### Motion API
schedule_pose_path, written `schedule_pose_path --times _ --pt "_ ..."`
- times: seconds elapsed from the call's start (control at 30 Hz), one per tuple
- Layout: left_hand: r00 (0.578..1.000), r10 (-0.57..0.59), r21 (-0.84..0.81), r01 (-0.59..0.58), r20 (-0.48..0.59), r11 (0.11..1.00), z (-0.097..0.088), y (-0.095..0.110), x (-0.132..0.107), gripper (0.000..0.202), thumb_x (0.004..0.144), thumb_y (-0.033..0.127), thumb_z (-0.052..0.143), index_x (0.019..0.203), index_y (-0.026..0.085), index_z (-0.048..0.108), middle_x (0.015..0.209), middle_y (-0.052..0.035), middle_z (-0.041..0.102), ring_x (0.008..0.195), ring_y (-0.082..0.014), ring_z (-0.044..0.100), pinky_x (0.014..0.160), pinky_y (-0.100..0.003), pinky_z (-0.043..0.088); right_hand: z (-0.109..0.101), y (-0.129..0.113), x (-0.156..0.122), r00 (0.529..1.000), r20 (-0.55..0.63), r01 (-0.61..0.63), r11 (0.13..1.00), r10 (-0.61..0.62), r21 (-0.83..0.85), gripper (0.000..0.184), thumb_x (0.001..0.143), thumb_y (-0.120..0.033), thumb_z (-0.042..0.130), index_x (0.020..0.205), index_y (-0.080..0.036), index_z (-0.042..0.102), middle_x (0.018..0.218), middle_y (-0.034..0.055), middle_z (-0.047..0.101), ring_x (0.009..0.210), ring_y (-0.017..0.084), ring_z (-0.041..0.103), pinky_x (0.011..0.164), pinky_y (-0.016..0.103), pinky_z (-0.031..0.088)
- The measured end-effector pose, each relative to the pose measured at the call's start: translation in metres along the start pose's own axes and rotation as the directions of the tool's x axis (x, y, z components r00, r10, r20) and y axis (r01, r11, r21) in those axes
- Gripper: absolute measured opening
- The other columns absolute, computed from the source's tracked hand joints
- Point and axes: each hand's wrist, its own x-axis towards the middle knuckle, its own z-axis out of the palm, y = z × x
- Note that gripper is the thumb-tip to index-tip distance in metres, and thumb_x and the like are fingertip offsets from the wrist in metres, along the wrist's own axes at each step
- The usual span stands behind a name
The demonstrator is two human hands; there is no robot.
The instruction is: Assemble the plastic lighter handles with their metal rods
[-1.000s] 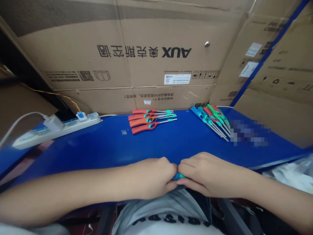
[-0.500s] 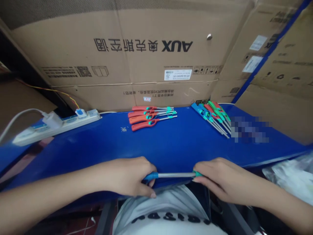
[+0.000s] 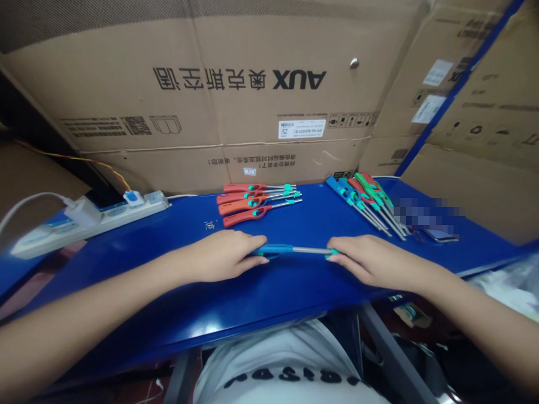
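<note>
A blue-handled long lighter [image 3: 290, 249] with a metal tube and a teal tip lies level over the blue table [image 3: 177, 247], held at both ends. My left hand [image 3: 225, 255] is closed on its blue handle. My right hand [image 3: 364, 259] pinches the teal tip end. Behind them lie several red lighters [image 3: 252, 202] in a row. At the back right lies a fanned pile of blue, red and green lighters [image 3: 368, 205].
A white power strip [image 3: 84, 221] with plugs and cables lies at the back left. Large cardboard boxes [image 3: 236, 90] wall the table's far side. A dark flat object [image 3: 440, 234] lies at the right beside a blurred patch. Plastic bags lie at the lower right.
My hands were together at the table's near edge, then drew apart, showing the lighter's full length. Both have now moved forward with it over the table top.
</note>
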Motion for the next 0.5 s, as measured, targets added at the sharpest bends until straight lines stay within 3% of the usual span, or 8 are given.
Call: schedule_pose_path --times 0.13,0.27,0.33,0.4,0.5 --pt "0.999 0.049 0.007 -0.049 -0.009 0.999 -0.003 -0.001 0.015 0.017 0.094 0.037 0.059 0.094 0.02 0.057 0.083 -0.0023 0.065 0.071 -0.0177 0.063 0.06 -0.025 0.041 0.005 0.002 0.021 1.0 -0.015 -0.021 0.999 0.021 -0.039 0.035 0.106 -0.04 0.033 0.089 -0.021 0.057 0.082 0.004 0.067 0.072 0.019 0.062 0.066 0.029 0.039" --pt "0.98 0.092 -0.044 -0.101 -0.176 0.994 -0.013 -0.038 0.033 0.028 0.089 0.027 0.062 0.117 0.021 0.057 0.113 -0.0058 0.067 0.1 -0.0201 0.065 0.082 -0.026 0.047 0.009 0.041 0.042 0.965 -0.21 -0.147 0.988 0.155 0.055 0.039 0.106 -0.041 0.029 0.109 -0.017 0.06 0.112 0.0122 0.068 0.105 0.023 0.064 0.092 0.033 0.045" --pt "0.969 0.009 -0.015 -0.013 -0.246 1.0 -0.02 -0.064 0.04 0.034 0.091 0.037 0.059 0.122 0.021 0.058 0.122 -0.0074 0.066 0.105 -0.023 0.064 0.086 -0.029 0.047 0.01 0.069 0.049 0.886 -0.282 -0.388 0.922 0.367 -0.017 0.043 0.105 -0.041 0.031 0.116 -0.01 0.059 0.117 0.019 0.066 0.11 0.028 0.062 0.096 0.038 0.044" --pt "0.95 -0.12 0.038 0.137 -0.288 0.99 -0.025 -0.089 0.046 0.043 0.093 0.046 0.056 0.128 0.021 0.057 0.122 -0.0092 0.067 0.104 -0.026 0.065 0.083 -0.031 0.048 0.01 0.094 0.054 0.776 -0.313 -0.611 0.775 0.547 -0.161 0.043 0.103 -0.039 0.037 0.116 -0.005 0.06 0.119 0.0257 0.064 0.113 0.034 0.061 0.094 0.042 0.045" --pt "0.916 -0.214 0.085 0.256 -0.339 0.963 -0.026 -0.122 0.055 0.047 0.092 0.048 0.055 0.125 0.014 0.06 0.125 -0.0145 0.066 0.112 -0.0303 0.062 0.09 -0.036 0.048 0.014 0.119 0.059 0.728 -0.28 -0.686 0.674 0.626 -0.275 0.038 0.101 -0.033 0.042 0.115 -0.003 0.061 0.121 0.0283 0.062 0.116 0.037 0.06 0.09 0.042 0.047"
